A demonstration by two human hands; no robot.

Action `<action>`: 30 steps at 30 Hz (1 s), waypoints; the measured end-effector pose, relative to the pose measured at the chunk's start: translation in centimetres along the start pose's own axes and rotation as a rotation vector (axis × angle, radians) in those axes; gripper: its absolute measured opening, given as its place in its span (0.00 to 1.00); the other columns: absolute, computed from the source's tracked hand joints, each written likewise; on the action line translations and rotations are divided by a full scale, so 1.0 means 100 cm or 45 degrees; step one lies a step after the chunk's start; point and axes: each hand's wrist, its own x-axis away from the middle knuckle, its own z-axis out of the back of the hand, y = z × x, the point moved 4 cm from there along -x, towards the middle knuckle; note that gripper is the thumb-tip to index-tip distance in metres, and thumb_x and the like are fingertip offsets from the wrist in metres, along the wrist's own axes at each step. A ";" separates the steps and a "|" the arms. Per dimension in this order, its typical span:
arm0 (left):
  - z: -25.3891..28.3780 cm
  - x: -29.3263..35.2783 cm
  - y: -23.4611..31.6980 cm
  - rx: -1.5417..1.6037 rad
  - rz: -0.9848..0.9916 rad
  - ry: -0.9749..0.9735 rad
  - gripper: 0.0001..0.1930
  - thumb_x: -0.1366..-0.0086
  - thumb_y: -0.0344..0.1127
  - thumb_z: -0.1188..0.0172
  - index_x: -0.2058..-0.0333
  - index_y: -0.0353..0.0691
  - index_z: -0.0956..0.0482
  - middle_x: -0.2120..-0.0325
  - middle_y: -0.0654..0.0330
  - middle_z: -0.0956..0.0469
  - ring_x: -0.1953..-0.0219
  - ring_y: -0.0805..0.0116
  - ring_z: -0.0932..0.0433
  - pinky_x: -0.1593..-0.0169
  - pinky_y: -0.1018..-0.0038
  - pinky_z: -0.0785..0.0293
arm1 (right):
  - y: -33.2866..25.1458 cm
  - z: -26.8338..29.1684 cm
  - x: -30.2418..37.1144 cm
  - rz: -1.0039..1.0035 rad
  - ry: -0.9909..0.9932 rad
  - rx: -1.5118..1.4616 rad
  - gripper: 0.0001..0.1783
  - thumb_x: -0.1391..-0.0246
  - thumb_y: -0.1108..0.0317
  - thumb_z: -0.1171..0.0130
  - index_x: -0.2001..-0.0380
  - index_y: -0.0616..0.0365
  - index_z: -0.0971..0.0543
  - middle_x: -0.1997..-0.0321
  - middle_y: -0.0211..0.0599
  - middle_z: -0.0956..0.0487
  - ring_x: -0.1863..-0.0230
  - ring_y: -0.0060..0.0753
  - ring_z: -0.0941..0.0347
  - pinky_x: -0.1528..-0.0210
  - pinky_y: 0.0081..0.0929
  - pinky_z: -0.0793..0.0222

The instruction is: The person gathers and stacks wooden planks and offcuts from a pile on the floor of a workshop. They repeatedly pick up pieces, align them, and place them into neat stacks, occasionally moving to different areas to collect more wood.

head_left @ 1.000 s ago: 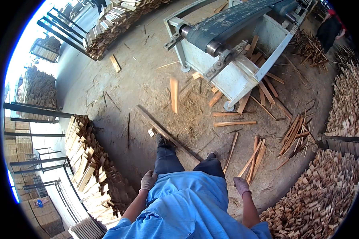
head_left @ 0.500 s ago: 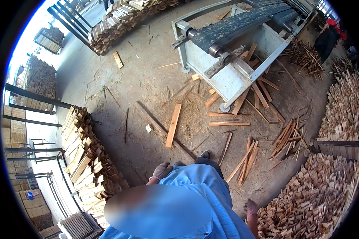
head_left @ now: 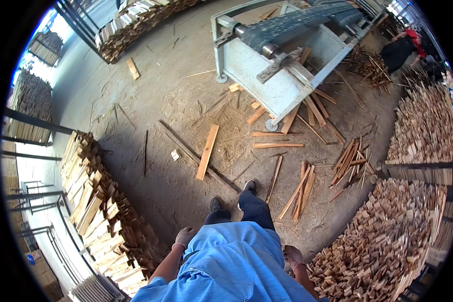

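My left hand (head_left: 185,236), in a greyish work glove, hangs beside my blue shirt with its fingers loosely apart and nothing in it. The long stack of boards (head_left: 93,201) on the left is the nearest thing to it. On my other side, my gloved right hand (head_left: 293,255) hangs low, loosely open and holding nothing that I can see. It is close to the large pile of short wood pieces (head_left: 367,236) but appears apart from it. Ahead of my feet lies a flat light board (head_left: 207,151), next to a long dark strip (head_left: 194,156) on the floor.
A conveyor with a dark belt on a pale metal frame (head_left: 256,75) stands ahead, loose slats (head_left: 289,121) scattered under it. Bundled sticks (head_left: 350,161) and narrow slats (head_left: 302,194) lie on the floor at right. A person in red and black (head_left: 402,50) bends at far right.
I have stepped forward, and both my shoes now show. My left hand has dropped lower and left; the right hand has come in closer to my body. The blurred patch over my shirt is gone.
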 end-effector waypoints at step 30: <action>-0.014 -0.069 0.207 -0.433 -0.510 0.075 0.21 0.29 0.52 0.51 0.45 0.53 0.20 0.41 0.56 0.24 0.40 0.53 0.25 0.38 0.66 0.29 | 0.031 0.156 -0.119 -0.019 0.052 -0.497 0.11 0.36 0.53 0.51 0.65 0.45 0.26 0.70 0.31 0.24 0.75 0.32 0.28 0.74 0.33 0.37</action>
